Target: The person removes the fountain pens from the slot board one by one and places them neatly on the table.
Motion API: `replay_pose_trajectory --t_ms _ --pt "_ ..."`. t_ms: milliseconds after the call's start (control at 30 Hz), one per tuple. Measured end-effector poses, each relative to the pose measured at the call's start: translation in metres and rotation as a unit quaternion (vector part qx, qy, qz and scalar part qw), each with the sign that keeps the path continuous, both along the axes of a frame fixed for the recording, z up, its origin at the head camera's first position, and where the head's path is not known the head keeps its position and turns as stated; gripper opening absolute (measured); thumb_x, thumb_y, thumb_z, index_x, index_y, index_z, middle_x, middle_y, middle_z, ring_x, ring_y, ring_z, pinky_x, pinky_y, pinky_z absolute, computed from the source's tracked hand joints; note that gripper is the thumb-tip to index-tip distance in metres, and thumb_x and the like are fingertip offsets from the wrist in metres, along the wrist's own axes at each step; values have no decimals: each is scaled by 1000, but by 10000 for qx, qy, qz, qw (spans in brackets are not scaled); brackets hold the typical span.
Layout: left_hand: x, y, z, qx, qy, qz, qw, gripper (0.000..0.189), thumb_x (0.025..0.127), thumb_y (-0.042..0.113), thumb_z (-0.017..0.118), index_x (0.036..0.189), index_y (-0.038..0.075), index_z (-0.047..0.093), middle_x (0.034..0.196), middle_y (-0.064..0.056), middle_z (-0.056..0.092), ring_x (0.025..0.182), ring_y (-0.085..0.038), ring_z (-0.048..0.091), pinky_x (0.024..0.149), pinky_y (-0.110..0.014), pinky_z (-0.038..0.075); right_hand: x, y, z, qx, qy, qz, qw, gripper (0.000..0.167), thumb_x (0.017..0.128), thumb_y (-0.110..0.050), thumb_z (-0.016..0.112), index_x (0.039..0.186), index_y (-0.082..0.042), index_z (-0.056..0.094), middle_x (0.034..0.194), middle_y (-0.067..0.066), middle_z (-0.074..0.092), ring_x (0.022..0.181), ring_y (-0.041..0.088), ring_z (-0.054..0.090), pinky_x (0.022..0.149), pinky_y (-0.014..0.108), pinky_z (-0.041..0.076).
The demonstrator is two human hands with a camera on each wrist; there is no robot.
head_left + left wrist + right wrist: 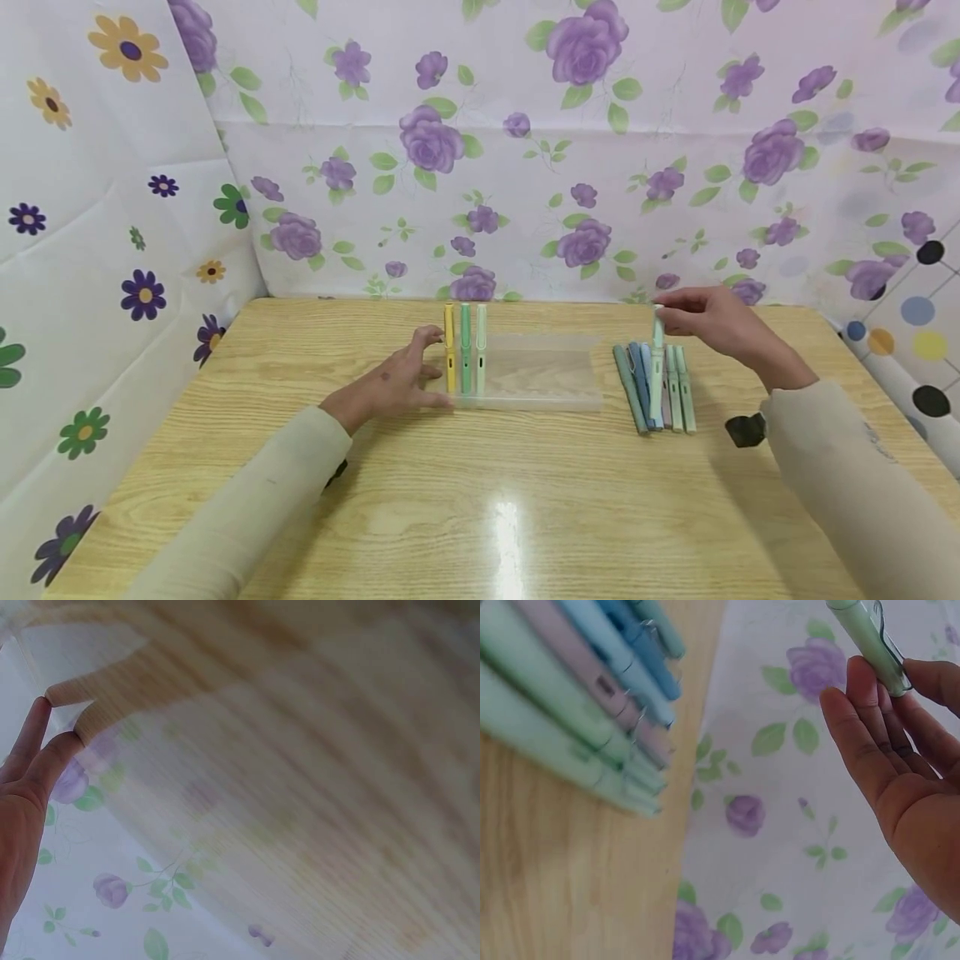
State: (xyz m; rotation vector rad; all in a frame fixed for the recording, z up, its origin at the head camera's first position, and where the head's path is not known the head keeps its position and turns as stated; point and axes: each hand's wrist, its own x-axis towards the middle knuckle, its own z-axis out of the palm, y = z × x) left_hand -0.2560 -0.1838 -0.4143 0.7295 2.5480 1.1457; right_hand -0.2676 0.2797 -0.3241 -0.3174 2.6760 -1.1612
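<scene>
My left hand [393, 379] is at the left end of a clear plastic pen tray [543, 405], fingers spread and thumb along its front corner. A yellow pen [450, 350], a green pen [466, 350] and a pale green pen [482, 350] lie side by side in the tray's left part. My right hand [720, 325] pinches a light green pen [657, 371] by its cap end, between thumb and fingertips. In the right wrist view, the pen's clip [885, 634] shows near the thumb. The held pen overlaps the loose pens in the head view.
Several loose pens in blue, mauve and green shades, among them a dark green pen [632, 392], lie right of the tray on the wooden table [450, 500]. A flower-printed cloth [525, 192] hangs behind the table, another cloth [82, 275] on the left.
</scene>
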Motion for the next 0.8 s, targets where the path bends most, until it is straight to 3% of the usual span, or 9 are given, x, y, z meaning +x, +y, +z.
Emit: replay_pose_trajectory --t_ms 267,800 --pt "1 1 1 -38 10 53 10000 99 84 28 83 151 19 10 162 -15 17 125 -34 57 100 -53 46 0 32 -16 231 63 8 9997 58 104 -40 53 143 3 48 134 26 55 113 37 64 93 46 53" --pt "2 1 2 -15 -5 48 10000 100 85 26 83 152 17 10 162 -16 17 125 -35 57 101 -54 45 -11 69 -49 145 -692 -175 9973 61 107 -35 48 147 10 38 138 33 49 115 39 61 95 45 52"
